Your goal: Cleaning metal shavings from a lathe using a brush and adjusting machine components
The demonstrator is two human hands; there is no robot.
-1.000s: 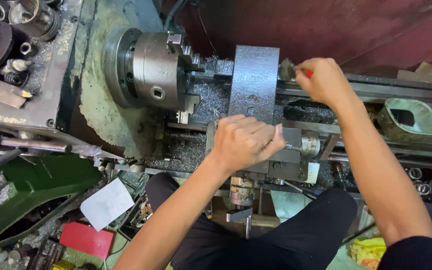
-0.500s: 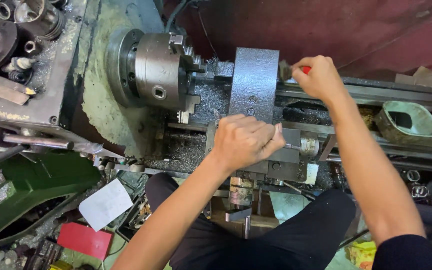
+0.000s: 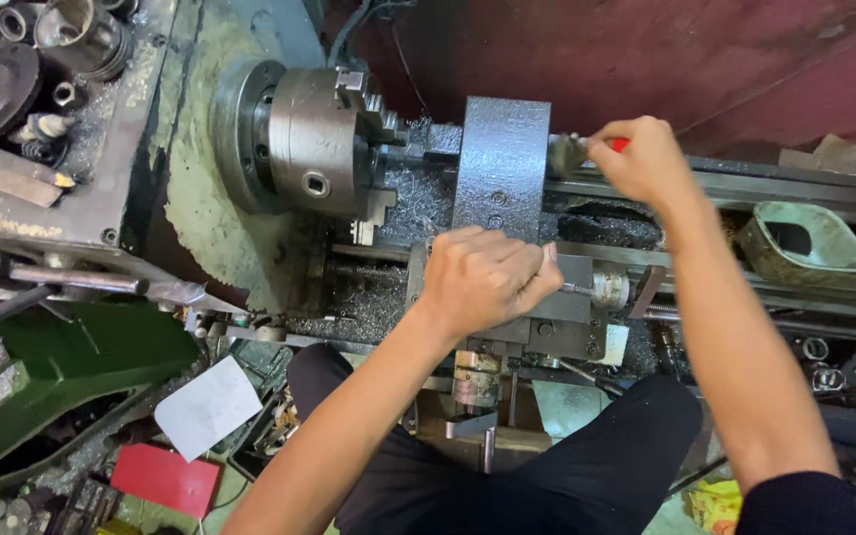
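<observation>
We stand over a metal lathe (image 3: 250,228), its round chuck (image 3: 314,139) well to the left of both sets of fingers. Next in bulk is the grey steel block (image 3: 503,163) on the carriage: it lies just beyond the knuckles of our left hand (image 3: 485,277) and just left of the fingertips of our right hand (image 3: 641,159). We judge it heavy, rigid and rough-faced, likely oily, not something to shift by hand.

Our left hand is closed in a fist around a small crank handle (image 3: 601,289); a short metal stub and collar poke out just right of the curled fingers. That handle looks stiff and smooth, best gripped wholly in the palm, as we have it.

Our right hand is pinched shut on a slim red-handled tool (image 3: 618,145), its tip touching the block's right edge. It looks light and rigid, best held near the red end. Metal swarf (image 3: 418,193) lies beyond our left fingers.
</observation>
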